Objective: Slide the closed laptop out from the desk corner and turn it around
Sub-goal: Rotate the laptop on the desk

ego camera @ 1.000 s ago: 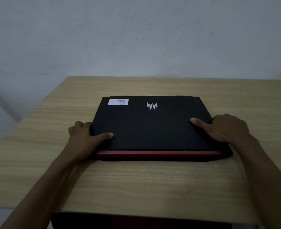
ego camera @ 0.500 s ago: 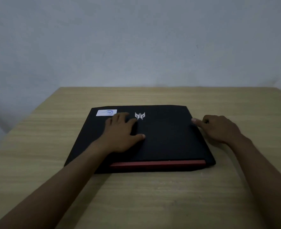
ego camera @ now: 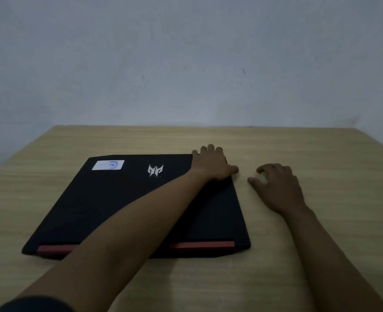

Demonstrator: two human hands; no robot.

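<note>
A closed black laptop (ego camera: 109,199) lies flat on the wooden desk (ego camera: 208,282), its red strip toward me and a silver logo and white sticker on the lid. My left arm reaches diagonally across the lid. My left hand (ego camera: 213,164) grips the laptop's far right corner, fingers curled over the back edge and thumb at the right side. My right hand (ego camera: 276,185) rests on the desk just right of the laptop, fingers loosely bent, apart from it and holding nothing.
A plain pale wall (ego camera: 186,64) rises directly behind the desk's far edge. The desk's left edge runs diagonally at the left. Bare wood shows in front of and to the right of the laptop.
My left hand moved from the middle of the lid to the far right corner. My right hand came off the laptop's right edge onto the desk.
</note>
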